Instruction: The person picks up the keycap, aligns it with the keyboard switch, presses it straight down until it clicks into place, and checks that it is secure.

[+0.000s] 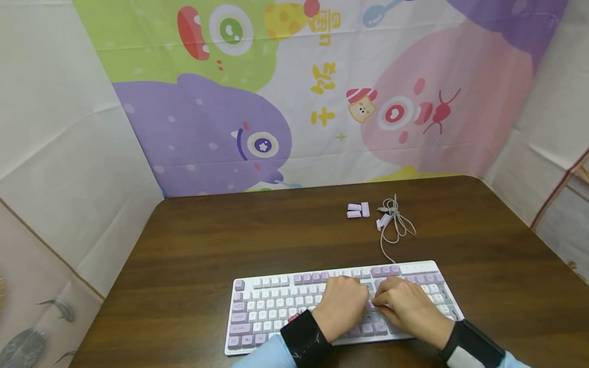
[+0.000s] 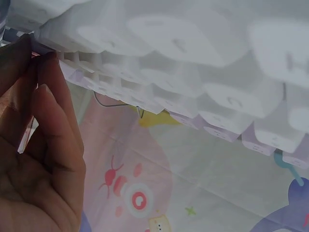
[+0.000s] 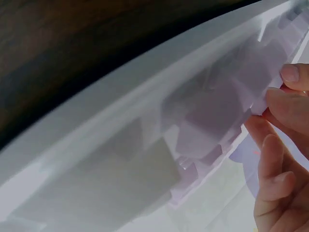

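A white and lilac keyboard (image 1: 276, 312) lies on the table, with both hands over its right half. My right hand (image 1: 409, 306) pinches a lilac keycap (image 3: 259, 104) between thumb and fingers at the keyboard. Close beside it, my left hand (image 1: 342, 306) has its fingers curled. In the left wrist view its thumb and fingertips (image 2: 47, 60) come together on a shaded lilac keycap (image 2: 42, 47). The head view hides the left fingertips behind the hand. Grey bare key spots (image 1: 445, 294) show at the keyboard's right end.
Several loose lilac keycaps (image 1: 354, 210) lie on the brown table (image 1: 198, 240) behind the keyboard. A bundled white cable (image 1: 398, 220) runs from the keyboard's back edge, with small lilac pieces (image 1: 383, 221) beside it. A printed cartoon cloth (image 1: 322, 138) hangs behind the table.
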### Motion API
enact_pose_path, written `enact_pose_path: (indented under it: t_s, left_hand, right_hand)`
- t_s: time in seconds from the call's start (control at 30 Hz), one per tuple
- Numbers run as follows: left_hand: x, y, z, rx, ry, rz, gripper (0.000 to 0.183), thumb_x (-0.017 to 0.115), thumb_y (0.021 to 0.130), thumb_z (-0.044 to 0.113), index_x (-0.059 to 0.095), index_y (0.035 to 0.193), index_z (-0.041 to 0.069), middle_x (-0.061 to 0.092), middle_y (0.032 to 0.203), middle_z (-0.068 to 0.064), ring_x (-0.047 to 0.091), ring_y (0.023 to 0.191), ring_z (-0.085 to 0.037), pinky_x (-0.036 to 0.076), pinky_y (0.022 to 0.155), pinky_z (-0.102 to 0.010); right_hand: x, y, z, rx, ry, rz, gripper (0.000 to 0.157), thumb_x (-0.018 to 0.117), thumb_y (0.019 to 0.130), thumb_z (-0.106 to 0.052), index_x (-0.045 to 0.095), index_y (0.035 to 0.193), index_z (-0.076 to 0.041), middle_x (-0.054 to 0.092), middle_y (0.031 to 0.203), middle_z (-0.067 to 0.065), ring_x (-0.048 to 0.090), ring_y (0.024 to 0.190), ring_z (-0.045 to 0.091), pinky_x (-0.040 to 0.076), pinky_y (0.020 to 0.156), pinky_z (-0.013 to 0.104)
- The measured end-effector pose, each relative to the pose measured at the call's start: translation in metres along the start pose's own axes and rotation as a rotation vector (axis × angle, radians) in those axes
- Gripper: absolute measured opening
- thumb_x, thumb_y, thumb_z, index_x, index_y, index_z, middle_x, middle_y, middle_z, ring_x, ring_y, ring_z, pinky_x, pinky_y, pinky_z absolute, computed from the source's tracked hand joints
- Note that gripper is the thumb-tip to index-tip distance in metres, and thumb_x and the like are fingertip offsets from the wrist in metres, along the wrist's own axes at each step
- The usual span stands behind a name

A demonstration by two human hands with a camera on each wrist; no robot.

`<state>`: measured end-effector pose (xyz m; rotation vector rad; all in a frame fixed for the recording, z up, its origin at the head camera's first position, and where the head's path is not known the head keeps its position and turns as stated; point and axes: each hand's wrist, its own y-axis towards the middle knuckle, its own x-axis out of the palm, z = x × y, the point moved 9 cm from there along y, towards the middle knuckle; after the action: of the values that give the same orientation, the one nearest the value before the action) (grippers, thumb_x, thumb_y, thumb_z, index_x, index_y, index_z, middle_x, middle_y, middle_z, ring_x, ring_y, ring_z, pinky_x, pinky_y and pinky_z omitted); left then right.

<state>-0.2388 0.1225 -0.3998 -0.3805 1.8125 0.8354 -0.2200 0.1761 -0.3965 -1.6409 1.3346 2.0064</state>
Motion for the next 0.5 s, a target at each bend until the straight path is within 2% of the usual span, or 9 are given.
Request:
enact_pose_path:
  t_s: [0.3, 0.4, 0.5]
  left_hand:
    - [-0.0009, 0.0013, 0.0033, 0.026, -0.002, 0.013, 0.013, 0.073, 0.067, 0.023, 0.064, 0.057, 0.023, 0.059, 0.054, 0.008, 0.051, 0.047, -0.006, 0.034, 0.039, -0.023]
    - [-0.0011, 0.0003, 0.0038, 0.031, 0.000, 0.008, 0.012, 0.072, 0.067, 0.022, 0.065, 0.058, 0.023, 0.058, 0.054, 0.008, 0.051, 0.047, -0.006, 0.034, 0.040, -0.023]
    - [-0.0032, -0.0015, 0.0053, 0.040, 0.017, 0.032, 0.013, 0.071, 0.068, 0.021, 0.064, 0.057, 0.023, 0.058, 0.054, 0.009, 0.050, 0.047, -0.006, 0.034, 0.040, -0.023]
  right_hand:
    - [0.0026, 0.0038, -0.0007, -0.030, -0.043, -0.020, 0.019, 0.080, 0.056, -0.008, 0.068, 0.057, -0.022, 0.056, 0.061, -0.012, 0.051, 0.056, 0.007, 0.036, 0.045, 0.018]
    - [0.0029, 0.0025, -0.0016, -0.035, -0.063, -0.001, 0.021, 0.081, 0.054, -0.009, 0.066, 0.056, -0.023, 0.055, 0.061, -0.012, 0.051, 0.055, 0.007, 0.035, 0.044, 0.018]
    - [0.0029, 0.0008, -0.0028, -0.040, -0.072, 0.027, 0.022, 0.081, 0.053, -0.010, 0.065, 0.055, -0.024, 0.055, 0.061, -0.013, 0.051, 0.055, 0.007, 0.034, 0.043, 0.018]
